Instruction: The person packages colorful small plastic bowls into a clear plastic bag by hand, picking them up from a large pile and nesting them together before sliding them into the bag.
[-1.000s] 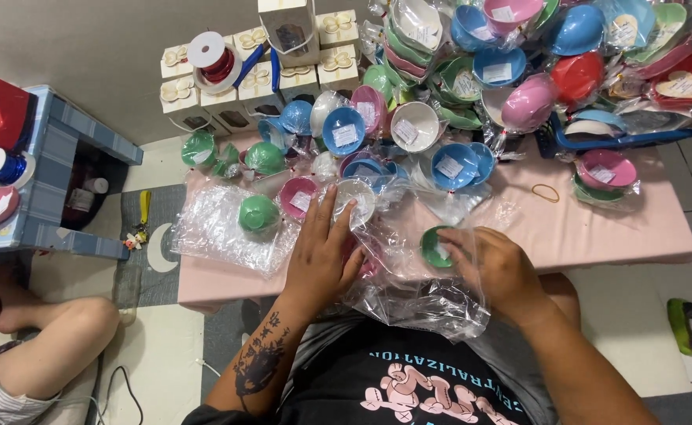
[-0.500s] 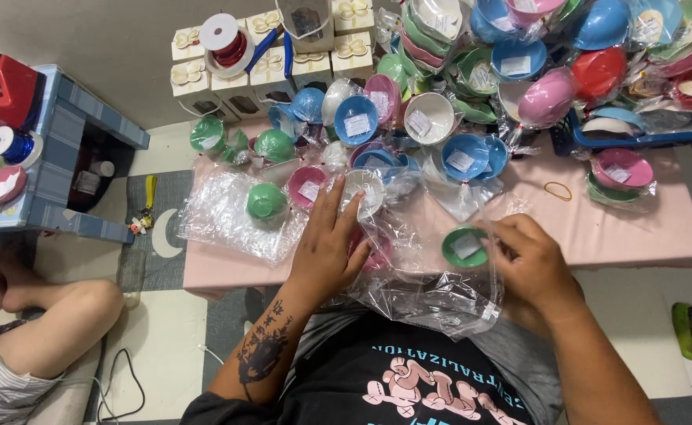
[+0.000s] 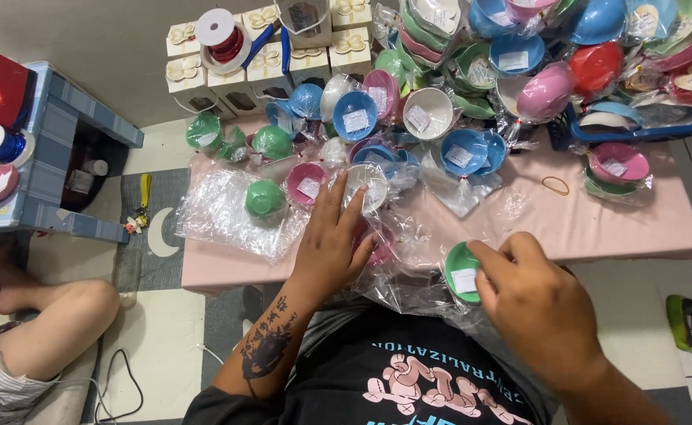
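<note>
Head view shows a green bowl [image 3: 461,273] with a white label, inside a clear plastic bag [image 3: 409,275], at the pink tabletop's [image 3: 597,224] near edge. At its 3 o'clock the right hand [image 3: 538,303] has its grip clamped on the bowl's rim. At 9 o'clock the left hand [image 3: 332,240] lies flat on the bag, fingers apart, holding nothing. At 12 o'clock sit heaped wrapped bowls [image 3: 456,118].

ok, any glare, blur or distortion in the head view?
Head view: even lighting, soft shadows; glare patches on the plastic wrap and on the bagged bowls; wide-angle bending at the edges; left hand, right hand and green bowl reasonably sharp.
</note>
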